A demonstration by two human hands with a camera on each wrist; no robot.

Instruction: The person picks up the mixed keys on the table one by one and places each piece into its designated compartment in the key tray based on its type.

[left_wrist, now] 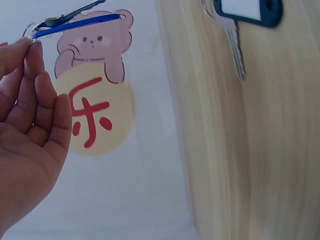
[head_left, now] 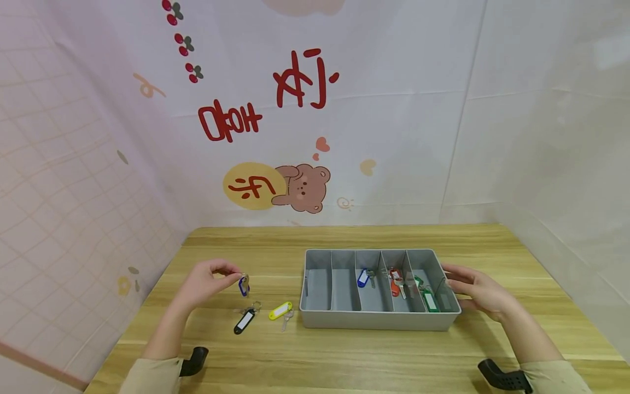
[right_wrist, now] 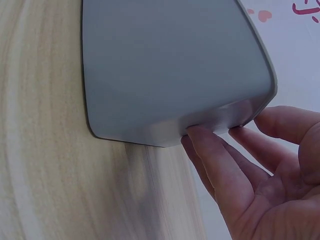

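Between thumb and fingertips, my left hand (head_left: 209,282) pinches the ring of a key with a blue tag (left_wrist: 80,25), held up above the table on the left. Below it lie a key with a black tag (head_left: 244,321) and a key with a yellow tag (head_left: 280,311). My right hand (head_left: 484,293) touches the right end of a grey divided tray (head_left: 374,320); in the right wrist view its extended fingertips rest against the end wall (right_wrist: 170,60). From the middle rightward, the tray's compartments hold a blue-tagged key (head_left: 363,277), red-tagged keys (head_left: 395,287) and green-tagged keys (head_left: 430,300).
The tray's two left compartments (head_left: 319,282) show bare grey floors. Everything stands on a wooden table (head_left: 374,361), with a printed white cloth (head_left: 394,126) hanging behind and at both sides. A black wrist mount (head_left: 195,361) sits on the left sleeve.
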